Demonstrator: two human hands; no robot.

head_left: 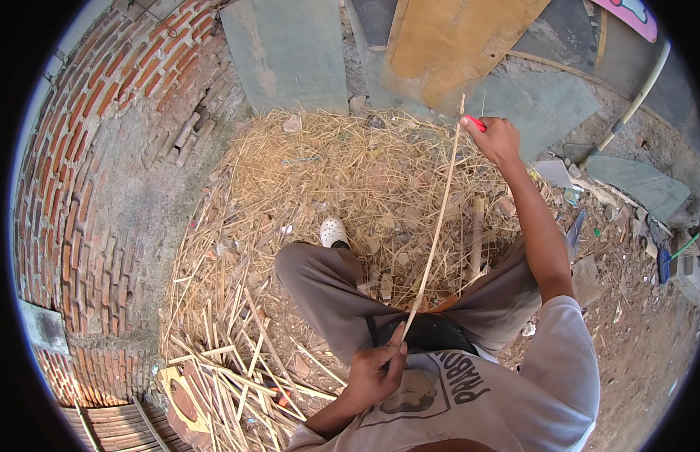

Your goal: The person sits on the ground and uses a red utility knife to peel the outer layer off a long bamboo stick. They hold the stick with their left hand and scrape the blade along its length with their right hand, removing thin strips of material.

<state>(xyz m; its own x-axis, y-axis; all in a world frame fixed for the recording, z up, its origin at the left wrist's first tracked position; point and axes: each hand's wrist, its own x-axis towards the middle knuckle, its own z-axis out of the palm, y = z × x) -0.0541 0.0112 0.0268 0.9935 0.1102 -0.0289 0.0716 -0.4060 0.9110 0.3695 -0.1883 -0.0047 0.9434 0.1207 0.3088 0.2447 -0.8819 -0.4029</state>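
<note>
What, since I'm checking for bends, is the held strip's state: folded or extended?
Extended: the strip runs unfolded from left hand past right hand.

In the middle of the frame, 1 strip (441,215) runs slantwise from the left hand (376,371), at lower centre, to the right hand (497,140), at upper right, which has a tool (476,123) in it. Shavings (327,162) lie on the ground beneath. Along the left stands a wall (94,196); at the top, panels (289,56). A pile of sticks (233,369) lies at lower left.
</note>
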